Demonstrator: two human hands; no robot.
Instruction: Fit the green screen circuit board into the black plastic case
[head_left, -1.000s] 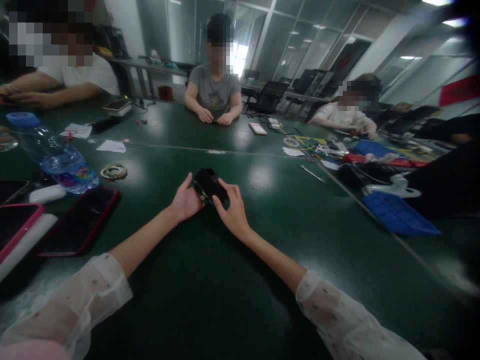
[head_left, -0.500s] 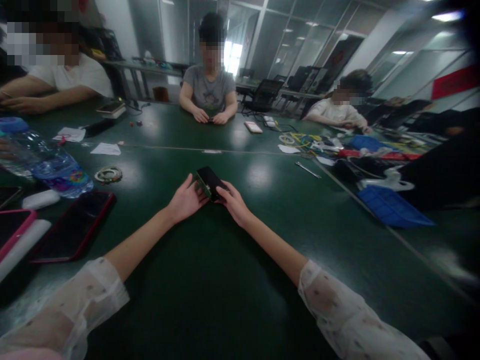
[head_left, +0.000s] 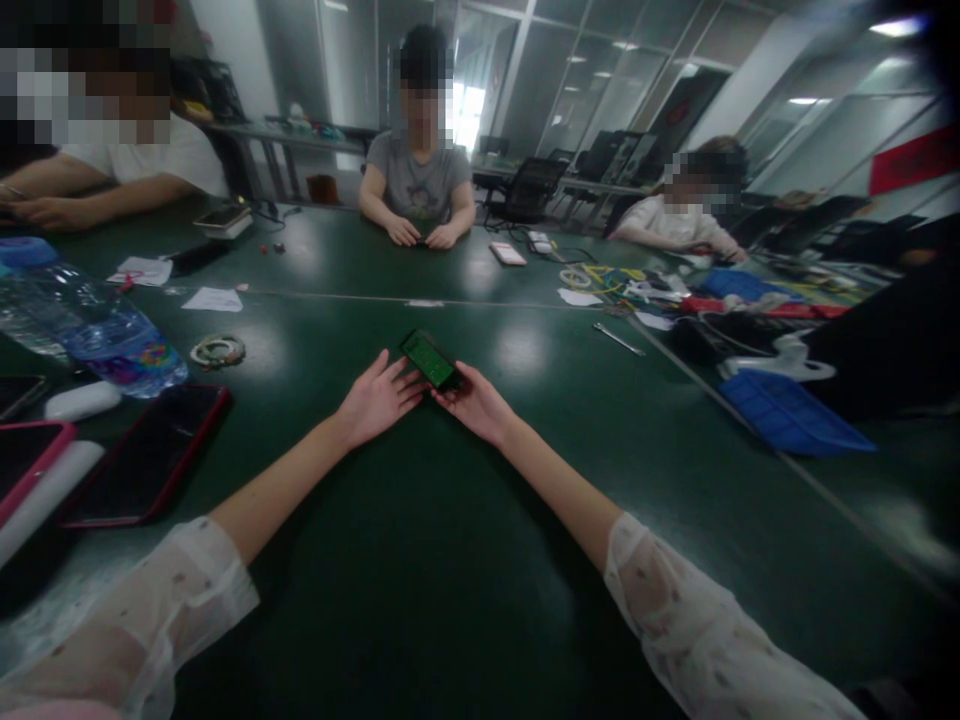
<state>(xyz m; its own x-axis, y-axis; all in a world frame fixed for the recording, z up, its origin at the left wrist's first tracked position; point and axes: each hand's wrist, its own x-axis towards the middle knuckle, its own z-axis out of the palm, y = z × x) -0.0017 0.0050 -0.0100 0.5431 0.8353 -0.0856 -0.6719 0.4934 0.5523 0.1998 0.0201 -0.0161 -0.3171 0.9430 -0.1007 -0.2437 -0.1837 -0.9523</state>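
My right hand [head_left: 478, 402] grips the right end of a small circuit board [head_left: 429, 360], its thumb and fingers closed on the edge. The board's green face, framed in black, is turned toward me and tilted above the table. My left hand [head_left: 379, 400] lies palm up just left of the board with its fingers spread; the fingertips come close to the lower left edge, and I cannot tell whether they touch it. A beaded bracelet [head_left: 217, 350] rests on the table farther left.
On the left are a water bottle [head_left: 124, 335], a red-cased phone [head_left: 154, 455] and a white case [head_left: 82, 399]. A wrench [head_left: 619, 339], tangled cables [head_left: 607, 280] and a blue tray [head_left: 791, 412] lie on the right. Several people sit around the green table [head_left: 420, 560].
The board has flipped from its black screen side to its green circuit side. My right hand has turned palm up and shifted slightly right; my left hand has come off the board's edge.
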